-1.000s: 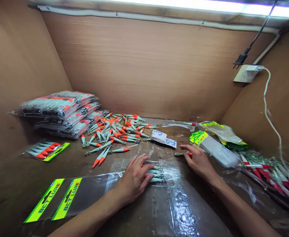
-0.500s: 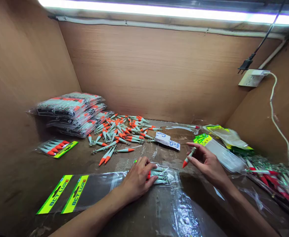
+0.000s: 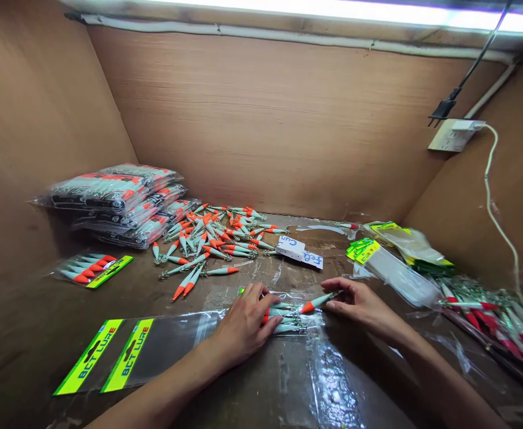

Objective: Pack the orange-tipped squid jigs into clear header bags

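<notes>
My left hand (image 3: 251,319) lies over a clear plastic bag (image 3: 312,325) with several fishing lures (image 3: 285,326) in it, fingers closed on the bag and lures. Between the fingertips of my right hand (image 3: 355,301) is one fishing lure (image 3: 318,302), pale with an orange tip. That tip points left, at the bag's opening beside the other lures; whether it is inside I cannot tell. Left of my left hand, flat bags with yellow "BCT LURE" headers (image 3: 127,356) lie on the table. A heap of loose orange-tipped lures (image 3: 216,235) spreads behind my hands.
Packed bags of lures (image 3: 109,199) are stacked at the back left, with one filled bag (image 3: 89,268) before them. A white labelled box (image 3: 294,250) stands behind my hands. Header bags (image 3: 395,274) and red-and-white lures (image 3: 498,322) lie right. A plug (image 3: 443,110) hangs above.
My right hand has moved left to the bag's opening, and its lure has turned from tip-down to nearly level. My left hand stays on the bag. The view has shifted slightly.
</notes>
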A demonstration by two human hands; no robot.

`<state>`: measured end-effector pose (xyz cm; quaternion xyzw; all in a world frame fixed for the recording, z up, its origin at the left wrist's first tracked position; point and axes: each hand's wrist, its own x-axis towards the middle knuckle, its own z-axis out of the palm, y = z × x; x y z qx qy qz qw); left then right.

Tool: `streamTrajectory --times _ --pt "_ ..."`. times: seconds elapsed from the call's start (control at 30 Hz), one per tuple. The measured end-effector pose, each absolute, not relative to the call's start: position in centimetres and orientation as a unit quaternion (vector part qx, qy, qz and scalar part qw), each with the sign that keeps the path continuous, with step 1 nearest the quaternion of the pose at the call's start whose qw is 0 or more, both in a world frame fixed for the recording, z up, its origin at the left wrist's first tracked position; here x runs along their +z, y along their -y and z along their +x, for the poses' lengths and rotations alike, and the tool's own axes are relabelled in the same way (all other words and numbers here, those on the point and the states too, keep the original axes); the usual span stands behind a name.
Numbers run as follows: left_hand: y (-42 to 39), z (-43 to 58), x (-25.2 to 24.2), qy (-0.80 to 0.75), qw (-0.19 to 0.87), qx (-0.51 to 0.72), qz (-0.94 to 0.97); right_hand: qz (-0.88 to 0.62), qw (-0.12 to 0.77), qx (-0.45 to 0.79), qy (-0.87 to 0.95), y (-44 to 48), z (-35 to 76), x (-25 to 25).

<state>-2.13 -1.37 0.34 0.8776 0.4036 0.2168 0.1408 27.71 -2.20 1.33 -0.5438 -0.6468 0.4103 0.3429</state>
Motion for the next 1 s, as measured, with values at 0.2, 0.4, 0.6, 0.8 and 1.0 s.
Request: streamTrajectory --times 0.2,0.4,0.6,0.8,1.0 --pt "1.2 -2.1 0.1 -0.402 0.144 0.224 0.876 -0.537 0.322 0.424 0.654 2.4 29.1 1.9" --pt "1.2 -2.2 -0.1 -0.399 0.136 0.225 0.878 -0.589 0.24 0.304 0.709 3.0 29.0 3.1" --pt "1.2 -2.1 0.1 -0.402 0.134 0.218 0.879 -0.603 0.213 0.222 0.737 3.4 26.9 1.9" --pt "1.1 -2.1 0.3 -0.406 0.138 0.217 0.877 -0.589 0.238 0.215 0.742 3.2 26.3 0.7" --pt "1.2 -2.2 0.1 -0.405 0.139 0.219 0.877 -0.583 0.231 0.245 0.739 2.7 27.5 0.1"
